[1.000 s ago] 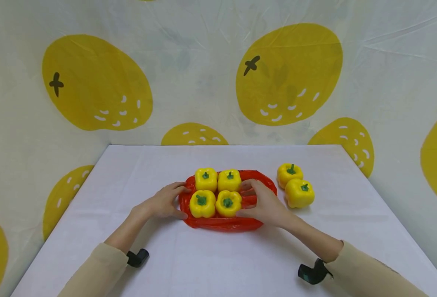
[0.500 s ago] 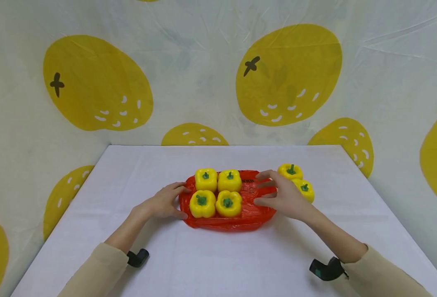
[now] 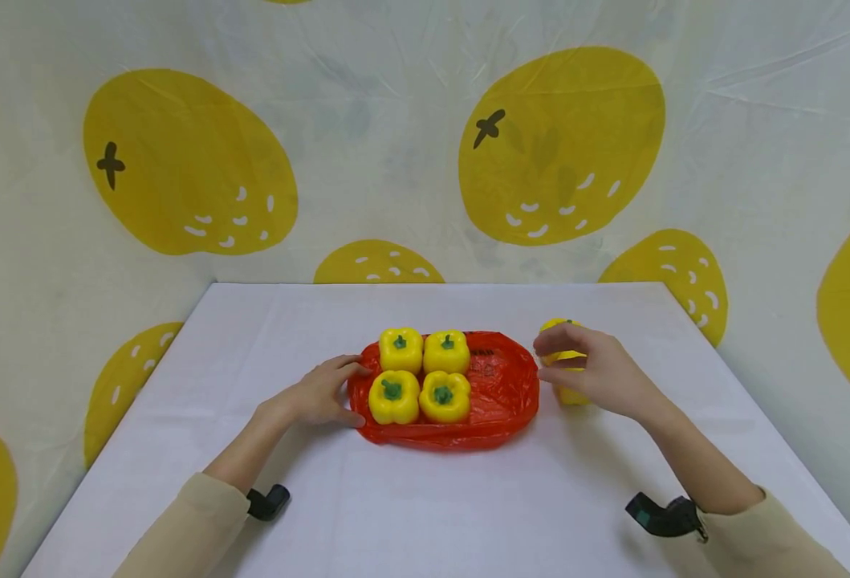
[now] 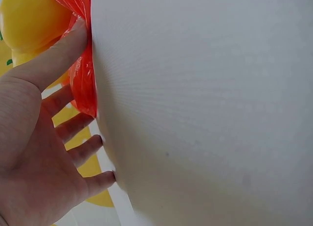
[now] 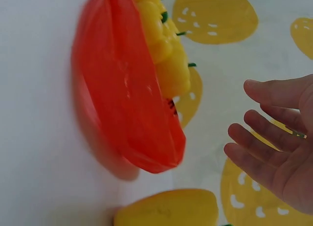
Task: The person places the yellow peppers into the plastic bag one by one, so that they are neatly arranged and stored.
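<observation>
A red plastic bag [image 3: 500, 385], its sides turned down into a low oval, lies on the white table. Several yellow bell peppers [image 3: 393, 396] stand in its left part, green stems up. At the bag's left end is my left hand [image 3: 319, 392], fingers spread; in the left wrist view the thumb [image 4: 63, 52] touches the red rim. My right hand [image 3: 601, 373] hovers over two more yellow bell peppers [image 3: 560, 327] right of the bag, partly hiding them. Nothing is in its loosely bent fingers. The right wrist view shows one of these peppers [image 5: 168, 209] at the bottom.
The white table [image 3: 425, 514] ends at a back edge against a pale cloth [image 3: 381, 160] printed with yellow fruit. Black wrist cameras [image 3: 663, 514] hang beneath both forearms, just over the tabletop.
My right hand has moved right, from beside the peppers in the bag to over the two outside it. The bag's right part has come into sight. My left hand has stayed put.
</observation>
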The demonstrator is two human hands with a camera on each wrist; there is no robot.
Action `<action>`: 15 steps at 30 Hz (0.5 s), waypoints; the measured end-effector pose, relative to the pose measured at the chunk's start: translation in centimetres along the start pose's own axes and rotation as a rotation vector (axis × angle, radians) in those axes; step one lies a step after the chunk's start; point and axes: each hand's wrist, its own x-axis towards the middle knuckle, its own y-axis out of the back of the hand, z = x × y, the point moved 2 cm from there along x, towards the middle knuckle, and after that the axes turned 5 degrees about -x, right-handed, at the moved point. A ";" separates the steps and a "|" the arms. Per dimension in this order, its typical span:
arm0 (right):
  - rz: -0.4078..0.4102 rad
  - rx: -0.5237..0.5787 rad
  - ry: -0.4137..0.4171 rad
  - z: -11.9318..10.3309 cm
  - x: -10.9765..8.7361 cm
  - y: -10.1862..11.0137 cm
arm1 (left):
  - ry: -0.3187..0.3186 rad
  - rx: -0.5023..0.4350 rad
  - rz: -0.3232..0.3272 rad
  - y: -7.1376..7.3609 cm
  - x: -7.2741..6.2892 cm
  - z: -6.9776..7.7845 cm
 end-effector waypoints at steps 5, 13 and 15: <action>0.032 -0.043 -0.019 0.5 -0.3 1.4 | -0.005 0.005 0.000 0.0 -0.1 0.0; 0.093 -0.136 -0.064 1.8 -0.7 3.3 | -0.016 -0.002 -0.002 0.1 -0.1 0.0; 0.103 -0.154 -0.083 2.2 -0.8 3.7 | -0.018 0.000 -0.004 0.0 -0.1 -0.1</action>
